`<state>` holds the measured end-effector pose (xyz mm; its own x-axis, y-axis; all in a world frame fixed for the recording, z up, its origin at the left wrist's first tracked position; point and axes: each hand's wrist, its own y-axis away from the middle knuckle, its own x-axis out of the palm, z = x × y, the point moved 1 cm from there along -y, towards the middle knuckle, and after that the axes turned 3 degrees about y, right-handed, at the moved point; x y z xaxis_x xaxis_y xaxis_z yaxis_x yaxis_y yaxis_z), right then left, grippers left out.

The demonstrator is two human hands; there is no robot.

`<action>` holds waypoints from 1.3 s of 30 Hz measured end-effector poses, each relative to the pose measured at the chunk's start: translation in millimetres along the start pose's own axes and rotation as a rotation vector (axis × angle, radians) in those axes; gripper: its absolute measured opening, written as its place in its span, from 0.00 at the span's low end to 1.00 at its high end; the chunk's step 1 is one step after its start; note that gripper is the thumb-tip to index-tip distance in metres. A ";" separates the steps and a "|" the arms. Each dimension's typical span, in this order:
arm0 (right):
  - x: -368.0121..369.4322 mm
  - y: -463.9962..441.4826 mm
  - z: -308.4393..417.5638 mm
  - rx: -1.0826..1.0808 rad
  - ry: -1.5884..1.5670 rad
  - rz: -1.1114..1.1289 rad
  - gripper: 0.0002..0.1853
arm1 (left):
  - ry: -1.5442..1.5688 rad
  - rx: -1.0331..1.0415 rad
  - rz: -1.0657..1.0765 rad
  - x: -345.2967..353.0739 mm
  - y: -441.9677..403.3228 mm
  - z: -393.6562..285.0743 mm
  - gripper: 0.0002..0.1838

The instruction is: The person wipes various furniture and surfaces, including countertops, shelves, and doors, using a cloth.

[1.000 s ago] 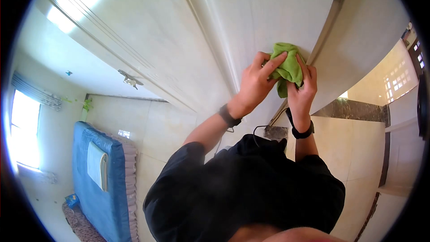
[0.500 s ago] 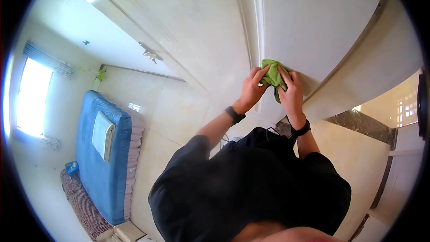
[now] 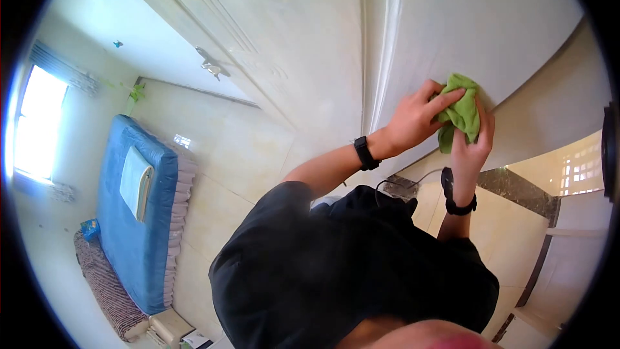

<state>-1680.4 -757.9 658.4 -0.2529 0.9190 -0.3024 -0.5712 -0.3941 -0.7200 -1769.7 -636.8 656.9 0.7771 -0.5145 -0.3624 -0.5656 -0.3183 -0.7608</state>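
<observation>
A crumpled green cloth is bunched between my two hands, close to the right edge of the white panelled door. My left hand grips the cloth from its left side, thumb and fingers on the fabric. From below and the right, my right hand holds the same cloth, its fingers partly covered by the folds. Whether the cloth presses on the door is hard to tell at the contact side, which is hidden.
To the left, a blue-covered bed carries a folded light-blue blanket. A door handle with keys sticks out at upper left. Pale floor tiles lie below. A dark cable hangs near my body.
Both hands and the green cloth have moved to the right across the door, toward its edge. The view has shifted slightly, with the bed now a little further left.
</observation>
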 end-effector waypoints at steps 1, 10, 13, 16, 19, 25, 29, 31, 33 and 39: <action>1.6 3.0 -0.1 0.014 0.017 0.001 0.30 | -0.003 -0.015 0.022 -0.2 3.9 3.6 0.34; 48.6 22.5 1.2 0.095 0.019 0.088 0.28 | -0.083 -0.019 0.088 -35.8 29.9 48.6 0.32; 65.5 23.7 6.5 0.074 0.018 0.115 0.28 | -0.080 -0.027 0.078 -51.9 34.0 62.0 0.33; 90.2 28.3 14.1 0.063 0.017 0.143 0.27 | -0.065 -0.054 0.086 -75.6 40.8 79.3 0.33; 129.3 30.8 31.5 0.014 0.106 0.162 0.26 | -0.030 -0.056 0.128 -111.4 47.3 105.1 0.33; 222.7 58.4 62.9 0.066 0.102 0.119 0.23 | 0.045 -0.041 0.141 -186.2 76.4 166.6 0.33; 286.7 65.7 89.8 -0.005 0.130 0.242 0.27 | -0.032 -0.164 0.157 -238.6 111.6 213.7 0.34; 323.4 68.8 105.0 -0.007 0.128 0.292 0.28 | 0.020 -0.146 0.055 -265.4 128.3 244.3 0.32; 357.9 70.3 120.1 -0.036 0.113 0.333 0.28 | 0.009 -0.159 -0.011 -296.1 139.0 265.3 0.32; 426.5 47.2 179.0 -0.127 0.061 0.345 0.31 | 0.007 -0.169 -0.095 -382.0 128.6 303.0 0.35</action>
<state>-1955.0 -386.1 607.3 -0.3645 0.7326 -0.5748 -0.3579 -0.6801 -0.6398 -2055.6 -239.9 534.4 0.8277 -0.4808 -0.2892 -0.5284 -0.4944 -0.6902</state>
